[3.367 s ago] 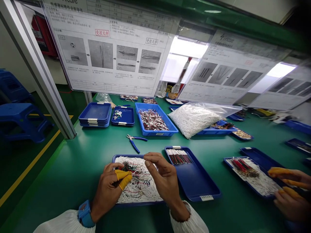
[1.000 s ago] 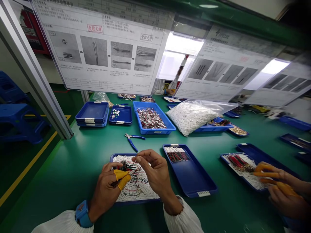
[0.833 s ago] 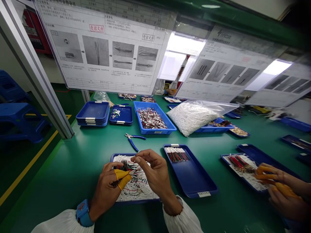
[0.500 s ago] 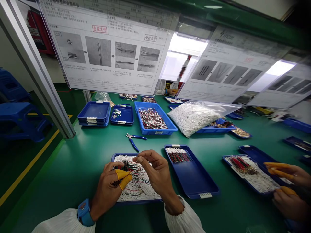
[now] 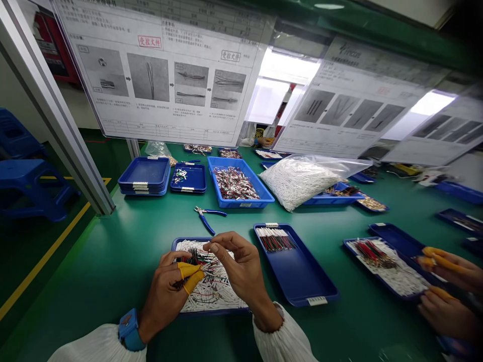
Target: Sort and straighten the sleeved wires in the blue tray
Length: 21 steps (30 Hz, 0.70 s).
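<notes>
My left hand [image 5: 166, 291], with yellow finger cots on thumb and forefinger, is closed on a bundle of thin red, green and black wires [image 5: 196, 259]. My right hand [image 5: 237, 269] pinches something small at its fingertips just beside the bundle's top; I cannot make out what. Both hands hover over a blue tray [image 5: 177, 245] filled with short white tubes and loose wires. To its right lies a second blue tray [image 5: 305, 281] holding a neat row of sleeved wires [image 5: 274, 239] at its far end.
Blue-handled pliers [image 5: 207, 217] lie behind my tray. Farther back stand stacked blue trays [image 5: 143, 176], a bin of wires [image 5: 236, 183] and a bag of white tubes [image 5: 302, 181]. A co-worker's hands [image 5: 449, 291] with yellow finger cots work at trays on the right. Instruction sheets hang overhead.
My right hand's fingertips have shifted slightly left toward the bundle. My left hand holds still. The co-worker's hands keep moving over their tray.
</notes>
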{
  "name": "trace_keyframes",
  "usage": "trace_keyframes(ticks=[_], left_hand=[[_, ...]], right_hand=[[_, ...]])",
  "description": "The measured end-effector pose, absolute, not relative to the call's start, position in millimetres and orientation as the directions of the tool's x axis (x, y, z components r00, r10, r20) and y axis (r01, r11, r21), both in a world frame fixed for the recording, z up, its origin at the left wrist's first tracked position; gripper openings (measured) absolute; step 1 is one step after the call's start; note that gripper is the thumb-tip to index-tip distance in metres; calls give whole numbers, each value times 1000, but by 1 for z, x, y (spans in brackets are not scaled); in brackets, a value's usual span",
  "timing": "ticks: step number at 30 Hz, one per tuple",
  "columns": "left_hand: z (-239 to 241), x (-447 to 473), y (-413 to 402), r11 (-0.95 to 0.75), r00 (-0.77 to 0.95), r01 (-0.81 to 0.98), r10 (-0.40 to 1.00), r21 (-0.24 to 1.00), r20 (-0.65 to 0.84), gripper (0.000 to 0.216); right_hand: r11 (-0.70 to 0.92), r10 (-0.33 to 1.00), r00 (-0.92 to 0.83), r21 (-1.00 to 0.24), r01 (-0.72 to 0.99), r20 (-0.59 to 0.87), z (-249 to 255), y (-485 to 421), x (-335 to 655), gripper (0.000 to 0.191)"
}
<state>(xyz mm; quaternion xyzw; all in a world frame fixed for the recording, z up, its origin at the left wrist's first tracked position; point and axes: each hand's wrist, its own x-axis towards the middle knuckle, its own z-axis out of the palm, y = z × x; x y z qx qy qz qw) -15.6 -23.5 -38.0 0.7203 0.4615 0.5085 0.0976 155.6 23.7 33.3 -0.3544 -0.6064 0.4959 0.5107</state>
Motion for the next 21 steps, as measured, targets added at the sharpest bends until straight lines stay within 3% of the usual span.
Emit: trace_keyframes(ticks=[7,14,21], left_hand=[[-35,-15,-24,-535,46,559,783,634,620,5],[-34,-17,-23,-502,-21,511,804,698,594,9],[-36,-19,-23,-518,-21,463,805,719,593,9]], right_hand=[[277,924,-266,-960,-29,274,31,23,160,17],[208,955,-195,-972,-107,225,22,28,169,27],[105,926,-350,-987,-118,141,4,25,156,28]])
